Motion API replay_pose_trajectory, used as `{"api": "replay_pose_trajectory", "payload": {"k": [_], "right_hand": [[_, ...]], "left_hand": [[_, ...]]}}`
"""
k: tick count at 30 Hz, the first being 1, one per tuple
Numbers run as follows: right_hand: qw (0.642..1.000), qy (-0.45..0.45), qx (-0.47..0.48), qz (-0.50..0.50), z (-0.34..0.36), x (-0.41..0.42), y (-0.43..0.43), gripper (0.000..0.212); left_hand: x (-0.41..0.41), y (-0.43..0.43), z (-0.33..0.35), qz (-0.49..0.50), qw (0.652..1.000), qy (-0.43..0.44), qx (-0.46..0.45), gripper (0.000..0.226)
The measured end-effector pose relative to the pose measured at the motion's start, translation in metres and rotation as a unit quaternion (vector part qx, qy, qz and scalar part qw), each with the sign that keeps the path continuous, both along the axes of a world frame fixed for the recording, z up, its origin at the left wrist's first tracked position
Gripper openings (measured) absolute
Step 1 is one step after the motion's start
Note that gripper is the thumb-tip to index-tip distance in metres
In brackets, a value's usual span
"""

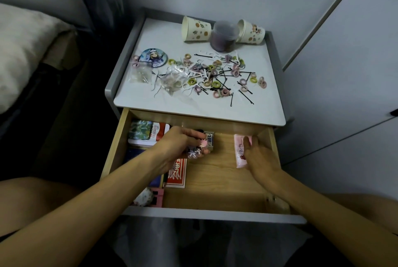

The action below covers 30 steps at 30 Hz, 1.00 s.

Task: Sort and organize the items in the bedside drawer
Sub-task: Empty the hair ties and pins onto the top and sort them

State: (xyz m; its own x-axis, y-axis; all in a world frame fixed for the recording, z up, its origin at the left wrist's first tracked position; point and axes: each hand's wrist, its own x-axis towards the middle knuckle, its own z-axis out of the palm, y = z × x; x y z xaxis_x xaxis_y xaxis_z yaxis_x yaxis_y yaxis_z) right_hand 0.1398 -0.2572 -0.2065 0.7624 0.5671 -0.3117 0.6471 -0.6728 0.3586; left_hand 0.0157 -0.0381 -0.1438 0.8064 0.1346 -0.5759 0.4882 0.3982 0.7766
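The wooden bedside drawer (217, 182) stands pulled open below the white nightstand top (254, 105). My left hand (181, 148) is inside it at the middle, fingers curled round a small pink and white patterned item (195, 152). Just behind that hand lies a small blue and white box (210, 140). My right hand (261, 159) rests at the drawer's right side, its fingers pinching the edge of a pink packet (241, 148) that lies flat on the drawer floor. A red card pack (177, 173) lies under my left wrist.
The drawer's left side holds a green patterned tin (140, 130), a red and white packet (160, 132) and a pink item (157, 196). On top lie several hair ties and bobby pins (217, 75), a round badge (153, 57), plastic bags, two paper cups (196, 28) and a lidded jar (224, 36). A bed stands left.
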Motion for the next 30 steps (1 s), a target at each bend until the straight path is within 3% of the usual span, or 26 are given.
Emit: {"api": "replay_pose_trajectory", "payload": {"k": [5, 9, 18, 24, 26, 28, 29, 30], "right_hand": [[1.000, -0.006, 0.013, 0.004, -0.004, 0.005, -0.005, 0.078], [0.994, 0.056, 0.066, -0.072, 0.005, 0.004, 0.001, 0.076], [0.999, -0.041, -0.009, 0.007, 0.014, 0.011, 0.010, 0.035], [0.998, -0.058, 0.027, 0.023, 0.011, 0.012, 0.005, 0.049], [0.992, -0.048, 0.112, 0.017, 0.012, 0.008, 0.005, 0.050], [0.957, 0.040, 0.287, -0.024, 0.024, -0.005, 0.012, 0.042], [0.910, 0.135, 0.383, -0.081, 0.034, -0.014, 0.020, 0.037], [0.839, 0.264, 0.451, -0.154, 0.045, -0.024, 0.029, 0.032]], "left_hand": [[0.000, 0.001, -0.003, 0.001, 1.000, 0.001, -0.003, 0.022], [0.002, 0.001, -0.007, -0.003, 1.000, 0.003, 0.020, 0.023], [0.002, 0.000, -0.010, -0.002, 0.999, 0.010, 0.038, 0.025], [0.003, -0.001, -0.009, 0.016, 1.000, 0.001, 0.009, 0.030], [0.003, 0.001, -0.011, 0.034, 0.999, 0.000, -0.005, 0.032], [0.003, 0.001, -0.013, 0.048, 0.998, -0.005, -0.032, 0.032], [0.004, 0.001, -0.014, 0.054, 0.997, -0.010, -0.049, 0.031], [0.005, 0.001, -0.015, 0.058, 0.996, -0.013, -0.068, 0.030]]}}
